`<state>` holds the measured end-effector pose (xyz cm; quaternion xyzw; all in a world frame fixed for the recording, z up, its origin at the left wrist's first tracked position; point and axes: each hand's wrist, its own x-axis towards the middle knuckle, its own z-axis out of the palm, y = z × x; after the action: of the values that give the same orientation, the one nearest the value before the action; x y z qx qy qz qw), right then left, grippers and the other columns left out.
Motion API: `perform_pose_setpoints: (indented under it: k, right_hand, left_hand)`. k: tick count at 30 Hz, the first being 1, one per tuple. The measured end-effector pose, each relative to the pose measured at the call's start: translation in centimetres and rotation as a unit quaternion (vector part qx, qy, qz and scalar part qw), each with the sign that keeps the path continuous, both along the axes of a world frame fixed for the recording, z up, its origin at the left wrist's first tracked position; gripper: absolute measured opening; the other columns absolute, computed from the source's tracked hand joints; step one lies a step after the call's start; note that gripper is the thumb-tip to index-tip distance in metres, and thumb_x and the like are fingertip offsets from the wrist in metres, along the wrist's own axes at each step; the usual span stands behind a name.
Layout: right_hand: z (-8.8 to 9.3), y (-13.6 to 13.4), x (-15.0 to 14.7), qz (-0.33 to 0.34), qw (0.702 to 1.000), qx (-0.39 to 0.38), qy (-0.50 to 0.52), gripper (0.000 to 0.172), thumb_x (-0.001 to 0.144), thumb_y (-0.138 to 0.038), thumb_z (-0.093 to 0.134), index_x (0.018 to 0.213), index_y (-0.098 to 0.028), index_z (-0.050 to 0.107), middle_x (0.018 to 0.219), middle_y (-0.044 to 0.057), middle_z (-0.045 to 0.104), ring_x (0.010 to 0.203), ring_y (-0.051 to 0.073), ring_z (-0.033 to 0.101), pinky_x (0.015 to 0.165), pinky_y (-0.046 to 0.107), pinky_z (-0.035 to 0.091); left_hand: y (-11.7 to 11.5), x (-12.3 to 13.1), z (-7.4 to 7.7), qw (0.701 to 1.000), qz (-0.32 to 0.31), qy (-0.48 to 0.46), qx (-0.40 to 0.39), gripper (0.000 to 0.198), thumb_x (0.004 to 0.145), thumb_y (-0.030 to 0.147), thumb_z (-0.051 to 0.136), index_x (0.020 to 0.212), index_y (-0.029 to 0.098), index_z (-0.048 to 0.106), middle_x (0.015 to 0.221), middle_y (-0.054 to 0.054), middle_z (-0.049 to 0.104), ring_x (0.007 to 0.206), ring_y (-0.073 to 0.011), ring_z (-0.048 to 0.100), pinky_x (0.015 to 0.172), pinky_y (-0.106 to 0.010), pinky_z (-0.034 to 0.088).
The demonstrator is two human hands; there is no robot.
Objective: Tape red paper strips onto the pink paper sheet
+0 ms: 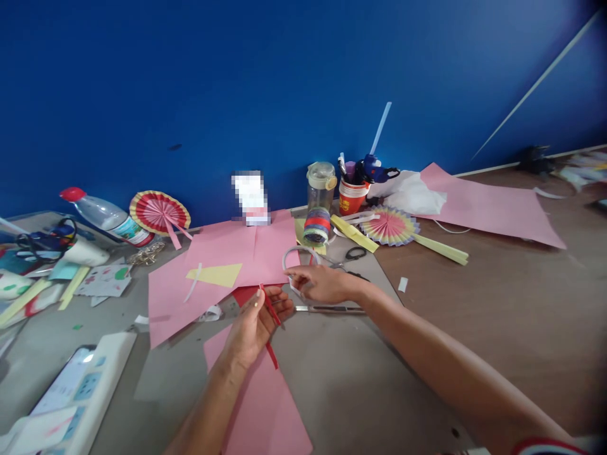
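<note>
My left hand (256, 319) is palm up over the table, thumb and fingers closed on a thin folded red paper strip (270, 306). More red paper lies behind and below it. My right hand (317, 282) is just to the right, fingers curled at a pale ring-shaped roll of tape (302, 250), index finger stretched toward the left hand. The roll stands tilted and is partly hidden behind the hand. Beneath my left forearm lies a pink paper sheet (265, 411). A craft knife (329, 309) rests below the right hand, and black-handled scissors (355, 253) lie behind it.
Larger pink sheets (222, 246) with a yellow paper piece (220, 275) lie ahead. Along the blue wall stand a water bottle (107, 218), a clear tumbler (320, 202) and a red cup (351, 199) of tools. Paper fans (389, 225) lie nearby; a phone (61, 379) is lower left.
</note>
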<state>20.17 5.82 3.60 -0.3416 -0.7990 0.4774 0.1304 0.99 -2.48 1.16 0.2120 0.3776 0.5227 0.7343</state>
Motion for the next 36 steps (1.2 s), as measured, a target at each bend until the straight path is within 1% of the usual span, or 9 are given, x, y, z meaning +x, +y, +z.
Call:
perform_pose_setpoints:
  k: [3, 5, 10, 15, 19, 22, 27, 33, 36]
  right_hand:
    - [0.7, 0.2, 0.5, 0.085, 0.996, -0.017, -0.036, 0.069, 0.067, -0.014, 0.064, 0.134, -0.017, 0.046, 0.119, 0.009, 0.061, 0.103, 0.020, 0.058, 0.085, 0.029, 0.044]
    - [0.9, 0.0, 0.6, 0.089, 0.994, 0.021, -0.054, 0.059, 0.070, -0.013, 0.061, 0.128, -0.016, 0.053, 0.120, 0.010, 0.060, 0.107, 0.022, 0.056, 0.087, 0.029, 0.043]
    - [0.8, -0.9, 0.1, 0.020, 0.989, 0.129, -0.068, 0.038, 0.075, -0.016, 0.058, 0.113, -0.018, 0.064, 0.112, 0.011, 0.060, 0.101, 0.023, 0.056, 0.085, 0.032, 0.042]
    - [2.5, -0.9, 0.5, -0.120, 0.976, 0.180, 0.011, 0.025, 0.082, -0.011, 0.047, 0.096, -0.015, 0.068, 0.098, 0.010, 0.063, 0.088, 0.018, 0.057, 0.078, 0.028, 0.042]
    - [4.0, -1.3, 0.8, -0.171, 0.973, 0.065, 0.140, 0.023, 0.085, -0.021, 0.047, 0.097, -0.016, 0.066, 0.087, 0.004, 0.066, 0.073, 0.013, 0.058, 0.067, 0.024, 0.045]
    - [4.1, -2.3, -0.1, -0.144, 0.978, -0.018, 0.151, 0.020, 0.082, -0.023, 0.050, 0.094, -0.016, 0.066, 0.078, 0.001, 0.065, 0.063, 0.011, 0.056, 0.060, 0.023, 0.044]
    - [3.4, -4.3, -2.3, -0.094, 0.985, -0.079, 0.123, 0.011, 0.077, -0.020, 0.055, 0.084, -0.017, 0.063, 0.070, 0.000, 0.065, 0.064, 0.011, 0.059, 0.059, 0.021, 0.043]
    - [2.6, -4.2, -2.9, -0.165, 0.978, -0.055, 0.112, 0.007, 0.073, -0.017, 0.054, 0.067, -0.017, 0.058, 0.059, -0.003, 0.056, 0.057, 0.009, 0.050, 0.053, 0.020, 0.035]
    - [2.3, -3.3, -2.4, -0.206, 0.961, -0.103, 0.156, 0.009, 0.071, -0.021, 0.054, 0.064, -0.017, 0.055, 0.054, -0.005, 0.049, 0.052, 0.009, 0.043, 0.052, 0.021, 0.033]
  left_hand:
    - [0.1, -0.1, -0.1, 1.000, 0.000, -0.015, -0.009, 0.032, 0.078, 0.042, 0.069, 0.092, 0.013, 0.066, 0.087, -0.007, 0.071, 0.082, -0.0198, 0.068, 0.085, -0.038, 0.052]
    - [0.2, -0.1, 0.0, 1.000, 0.009, -0.016, -0.014, 0.032, 0.077, 0.041, 0.070, 0.091, 0.013, 0.067, 0.085, -0.007, 0.071, 0.081, -0.0190, 0.068, 0.084, -0.036, 0.052]
    - [0.1, -0.2, 0.1, 1.000, 0.019, -0.001, -0.017, 0.032, 0.076, 0.041, 0.071, 0.089, 0.012, 0.067, 0.082, -0.006, 0.070, 0.076, -0.0169, 0.067, 0.082, -0.034, 0.052]
    - [-0.1, -0.2, 0.3, 1.000, -0.003, 0.005, 0.011, 0.029, 0.079, 0.041, 0.067, 0.089, 0.014, 0.067, 0.082, -0.004, 0.067, 0.076, -0.0159, 0.065, 0.082, -0.033, 0.050]
    - [-0.7, 0.2, 0.9, 0.998, -0.020, 0.034, 0.049, 0.025, 0.080, 0.037, 0.067, 0.090, 0.015, 0.066, 0.081, -0.003, 0.064, 0.075, -0.0139, 0.062, 0.079, -0.031, 0.049]
    - [-1.1, 0.5, 1.1, 0.996, -0.019, 0.069, 0.060, 0.024, 0.075, 0.037, 0.072, 0.085, 0.016, 0.065, 0.075, -0.001, 0.062, 0.068, -0.0117, 0.059, 0.078, -0.033, 0.049]
    - [-1.2, 0.7, 1.0, 0.991, 0.003, 0.124, 0.058, 0.025, 0.069, 0.036, 0.077, 0.077, 0.017, 0.063, 0.064, 0.002, 0.060, 0.058, -0.0097, 0.055, 0.067, -0.027, 0.046]
    - [-1.3, 0.6, 1.1, 0.982, 0.004, 0.177, 0.066, 0.026, 0.071, 0.037, 0.075, 0.077, 0.015, 0.064, 0.064, 0.000, 0.062, 0.061, -0.0117, 0.056, 0.062, -0.025, 0.042]
    - [-1.3, 0.4, 1.2, 0.980, 0.013, 0.186, 0.070, 0.028, 0.071, 0.041, 0.074, 0.080, 0.016, 0.064, 0.069, -0.001, 0.064, 0.063, -0.0127, 0.057, 0.066, -0.027, 0.044]
